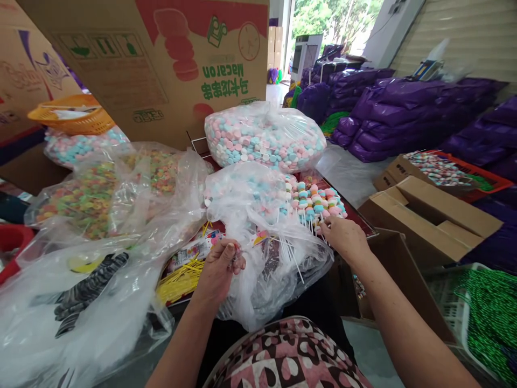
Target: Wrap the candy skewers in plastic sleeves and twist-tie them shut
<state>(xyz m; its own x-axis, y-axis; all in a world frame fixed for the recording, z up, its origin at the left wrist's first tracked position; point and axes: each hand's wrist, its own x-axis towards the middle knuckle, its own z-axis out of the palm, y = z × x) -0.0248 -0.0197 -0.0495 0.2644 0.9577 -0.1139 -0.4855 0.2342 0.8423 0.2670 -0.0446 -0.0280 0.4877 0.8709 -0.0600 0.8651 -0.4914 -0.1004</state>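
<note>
My right hand [345, 237] reaches to the near end of a row of marshmallow skewers [317, 200], its fingertips closed on the white stick of one. Pink, blue and white sweets are threaded on these skewers, which lie side by side with their sticks toward me. In front of my body, my left hand [222, 264] is closed in a pinch; a small shiny, reddish bit shows at the fingers, too small to name. Beside it, an open clear bag [250, 188] holds loose pastel marshmallows. Several loose white sticks [291, 253] lie on crumpled plastic.
A large tied bag of marshmallows [264, 137] sits behind. Left are bags of coloured ring sweets [97, 194], yellow twist ties [181, 283] and a striped dark cloth item [86, 285]. Cardboard boxes [432, 215] and a green-filled crate [460, 312] stand right, purple sacks [420, 113] beyond.
</note>
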